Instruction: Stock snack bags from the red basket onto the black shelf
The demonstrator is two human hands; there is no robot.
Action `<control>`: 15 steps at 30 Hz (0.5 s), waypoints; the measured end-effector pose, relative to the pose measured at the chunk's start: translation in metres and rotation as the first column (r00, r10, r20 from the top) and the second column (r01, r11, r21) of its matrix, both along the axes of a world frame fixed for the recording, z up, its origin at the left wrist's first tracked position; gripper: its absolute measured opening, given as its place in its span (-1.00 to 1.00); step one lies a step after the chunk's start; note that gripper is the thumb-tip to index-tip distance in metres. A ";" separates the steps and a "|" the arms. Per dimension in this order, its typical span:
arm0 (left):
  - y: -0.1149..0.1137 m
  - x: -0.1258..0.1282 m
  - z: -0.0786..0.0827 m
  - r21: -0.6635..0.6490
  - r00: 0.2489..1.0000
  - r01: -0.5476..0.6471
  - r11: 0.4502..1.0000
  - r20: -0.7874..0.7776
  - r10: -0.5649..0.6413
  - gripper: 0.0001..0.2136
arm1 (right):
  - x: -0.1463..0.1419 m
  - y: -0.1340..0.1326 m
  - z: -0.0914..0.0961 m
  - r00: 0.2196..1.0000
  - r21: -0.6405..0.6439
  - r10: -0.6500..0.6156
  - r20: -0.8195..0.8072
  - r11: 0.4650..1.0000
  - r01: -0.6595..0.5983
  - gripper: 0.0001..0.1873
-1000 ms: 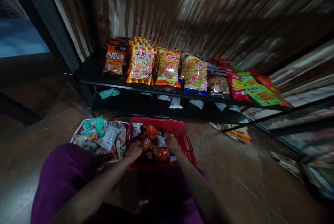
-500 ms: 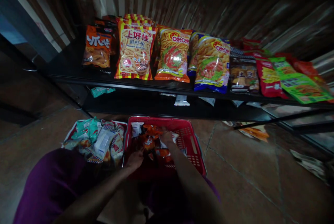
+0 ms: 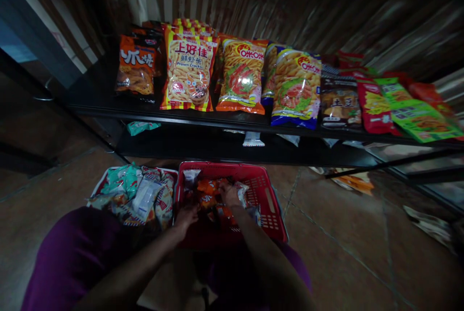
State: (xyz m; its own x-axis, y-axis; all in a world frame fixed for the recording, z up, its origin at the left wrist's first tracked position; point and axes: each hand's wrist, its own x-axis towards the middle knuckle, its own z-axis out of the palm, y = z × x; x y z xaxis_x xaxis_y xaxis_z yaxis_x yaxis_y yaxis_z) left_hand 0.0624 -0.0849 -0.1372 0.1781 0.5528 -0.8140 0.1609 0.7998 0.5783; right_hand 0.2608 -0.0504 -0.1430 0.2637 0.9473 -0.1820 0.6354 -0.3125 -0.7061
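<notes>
A red plastic basket (image 3: pixel 239 170) stands on the floor before me, with orange snack packets (image 3: pixel 207 199) and several pale wrappers inside. My right hand (image 3: pixel 231 197) reaches into it, fingers curled down on an orange packet among the pile. Over the basket's left part is my left hand (image 3: pixel 187 215), its visible fingers apart beside the orange packets; the fingertips are dim against the dark contents. Left of it, a second basket (image 3: pixel 97 183) with a pale rim is heaped with green packets (image 3: pixel 125 180) and white-and-red packets (image 3: pixel 165 199).
A black shelf (image 3: pixel 145 112) runs across above the baskets. Prawn cracker bags (image 3: pixel 190 71), orange-edged bags (image 3: pixel 242 76), blue-edged bags (image 3: pixel 297 88) and green packets (image 3: pixel 422 115) line it. Below is a lower shelf (image 3: pixel 188 144) with few packets. Flat wrappers (image 3: pixel 353 183) lie at the right.
My right hand has shifted slightly left and down onto the orange packets, which have moved a little. My left hand remains at the basket's left side.
</notes>
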 end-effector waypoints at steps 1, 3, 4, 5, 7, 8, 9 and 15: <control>0.006 0.001 0.004 -0.030 0.997 -0.066 0.997 0.044 0.067 -0.73 | 0.003 -0.001 0.009 0.999 0.001 0.034 0.013 0.999 -0.034 -0.96; 0.019 0.000 0.018 -0.101 0.971 -0.184 0.978 0.136 0.197 -0.61 | 0.005 -0.004 0.031 0.993 0.011 0.108 0.046 0.994 -0.109 -0.86; 0.026 -0.002 0.028 -0.197 0.907 -0.315 0.929 0.228 0.356 -0.59 | 0.004 -0.007 0.043 0.986 0.045 0.153 0.063 0.987 -0.156 -0.85; 0.032 -0.005 0.039 -0.265 0.847 -0.376 0.888 0.291 0.445 -0.60 | 0.003 -0.010 0.055 0.976 0.097 0.201 0.084 0.973 -0.209 -0.85; 0.041 -0.013 0.064 -0.327 0.784 -0.360 0.874 0.401 0.473 -0.63 | -0.003 -0.019 0.079 0.944 0.237 0.296 0.148 0.916 -0.325 -0.84; 0.043 -0.018 0.076 -0.343 0.759 -0.333 0.878 0.456 0.465 -0.64 | -0.006 -0.023 0.091 0.926 0.303 0.327 0.186 0.878 -0.371 -0.83; 0.043 -0.022 0.088 -0.342 0.739 -0.303 0.890 0.504 0.446 -0.66 | -0.009 -0.027 0.101 0.913 0.357 0.343 0.220 0.843 -0.403 -0.82; 0.028 -0.042 0.141 -0.077 0.690 -0.354 0.932 0.651 0.316 -0.78 | -0.040 -0.044 0.165 0.945 0.466 0.237 0.226 0.825 -0.319 -0.84</control>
